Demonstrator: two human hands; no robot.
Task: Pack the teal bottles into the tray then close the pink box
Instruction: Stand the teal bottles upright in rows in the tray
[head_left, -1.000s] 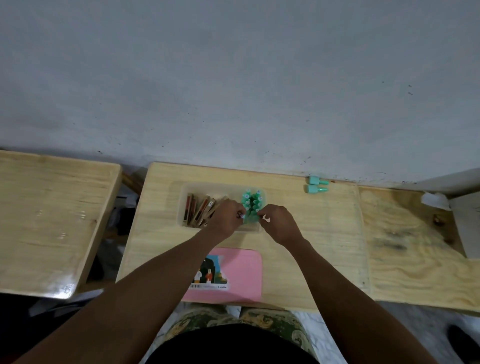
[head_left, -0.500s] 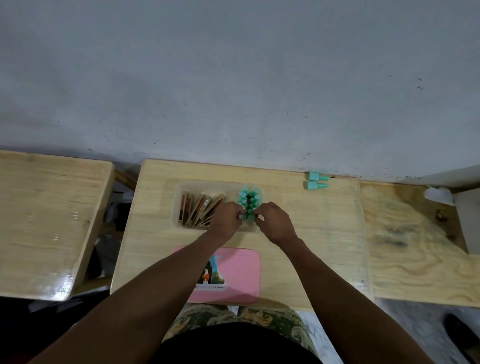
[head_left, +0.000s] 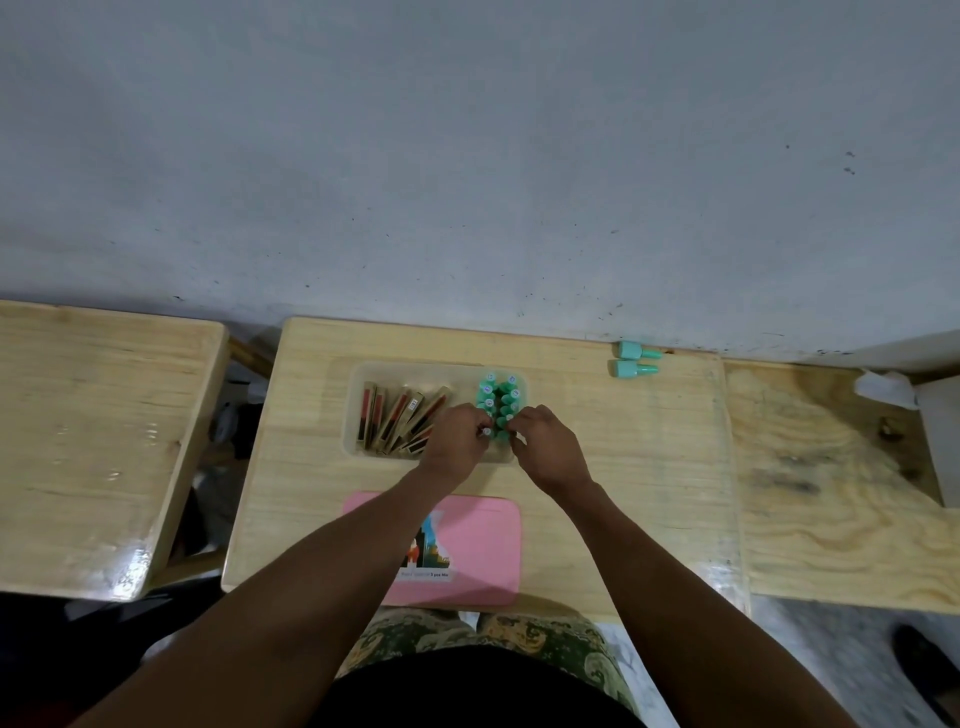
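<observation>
A clear tray (head_left: 358, 384) sits on the middle wooden table. Several teal bottles (head_left: 500, 397) stand upright in two rows at its right end. My left hand (head_left: 457, 436) and my right hand (head_left: 545, 441) meet at the near end of those rows, fingers pinched around the closest teal bottles. Which bottle each hand grips is hidden by the fingers. Two more teal bottles (head_left: 636, 359) lie on their sides at the table's far right edge by the wall. The pink lid (head_left: 483, 551) with a picture sticker lies flat near the front edge, partly under my left forearm.
Several brown and red slim boxes (head_left: 395, 415) lean in the tray's left part. A second wooden table (head_left: 93, 441) stands to the left across a gap, and a plywood surface (head_left: 831, 493) adjoins on the right. A grey wall rises behind.
My right hand has moved slightly left, closer to the left hand at the near end of the bottle rows. The view has shifted a little; the bottles by the wall stay put.
</observation>
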